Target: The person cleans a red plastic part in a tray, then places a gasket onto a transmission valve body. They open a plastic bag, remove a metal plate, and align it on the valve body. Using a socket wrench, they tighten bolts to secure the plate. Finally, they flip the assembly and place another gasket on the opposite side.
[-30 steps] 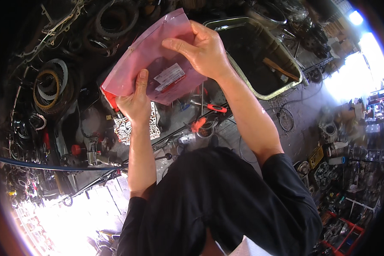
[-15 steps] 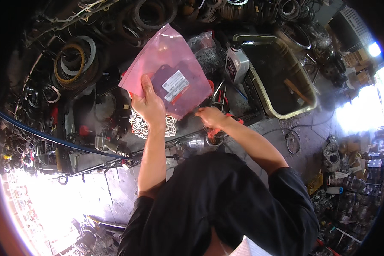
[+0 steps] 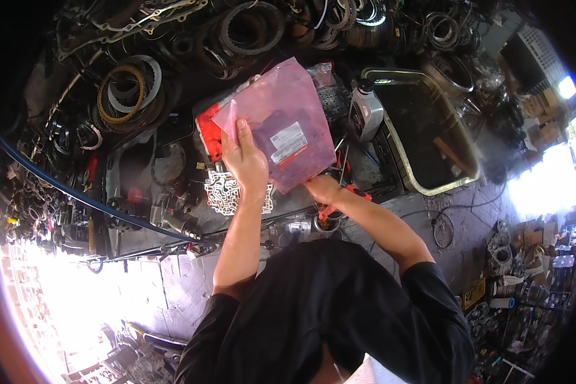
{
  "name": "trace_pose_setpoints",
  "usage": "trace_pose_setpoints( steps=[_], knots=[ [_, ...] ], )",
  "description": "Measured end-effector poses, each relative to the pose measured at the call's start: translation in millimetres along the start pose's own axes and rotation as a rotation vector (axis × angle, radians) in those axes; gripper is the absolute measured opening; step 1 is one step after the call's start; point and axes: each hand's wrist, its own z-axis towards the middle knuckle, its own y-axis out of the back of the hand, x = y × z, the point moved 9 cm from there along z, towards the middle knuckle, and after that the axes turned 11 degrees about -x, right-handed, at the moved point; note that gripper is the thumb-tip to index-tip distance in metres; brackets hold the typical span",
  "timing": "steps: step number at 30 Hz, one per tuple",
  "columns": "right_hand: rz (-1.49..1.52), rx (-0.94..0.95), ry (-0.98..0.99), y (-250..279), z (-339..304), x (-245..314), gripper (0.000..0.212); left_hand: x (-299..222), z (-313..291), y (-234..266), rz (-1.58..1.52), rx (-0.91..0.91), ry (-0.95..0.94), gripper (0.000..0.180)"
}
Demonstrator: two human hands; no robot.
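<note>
My left hand [image 3: 246, 163] grips the left edge of a pink see-through plastic bag [image 3: 310, 109], thumb on top. Inside the bag lies a dark flat part, with a white-and-orange label [image 3: 288, 143] over it. My right hand [image 3: 324, 190] is at the bag's lower right edge; its fingers are hidden behind the bag, so whether they grip it cannot be told. Beneath my left wrist sits a pale metal valve body [image 3: 223, 193] full of winding channels. A red package [image 3: 209, 133] shows from behind the bag's left side. Red-handled pliers [image 3: 358, 191] lie beside my right wrist.
A grey plastic bottle [image 3: 366, 114] stands by a large metal-rimmed tray [image 3: 438, 190] on the right. Ring-shaped plates [image 3: 120, 96] lie at the far left. A blue hose [image 3: 89, 198] crosses the left side. A small round container [image 3: 326, 223] sits near the bench's front.
The bag in my left hand has come lower and a little right in the picture, uncovering more of the red package. The fingers of my right hand are now behind the bag's edge.
</note>
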Motion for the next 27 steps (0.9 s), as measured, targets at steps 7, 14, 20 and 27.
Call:
trace_pose_setpoints(
  steps=[7, 14, 20, 27],
  knots=[
    [0.240, -0.339, -0.008, 51.1, -37.7, -9.7, 0.040, 9.1, -1.5, -7.5, -0.036, -0.030, -0.008, 0.021],
    [0.997, -0.607, -0.587, 62.6, -80.4, -89.1, 0.034, 13.0, -1.8, -13.4, 0.031, -0.088, -0.095, 0.021],
    [1.658, -0.823, -0.557, 159.6, -98.5, -71.6, 0.030, 5.4, -6.7, -26.0, 0.160, -0.037, -0.162, 0.019],
    [0.505, -0.883, -0.041, 337.4, -75.5, 47.4, 0.018, -17.1, -32.5, -54.9, 0.236, 0.081, -0.340, 0.018]
  ],
)
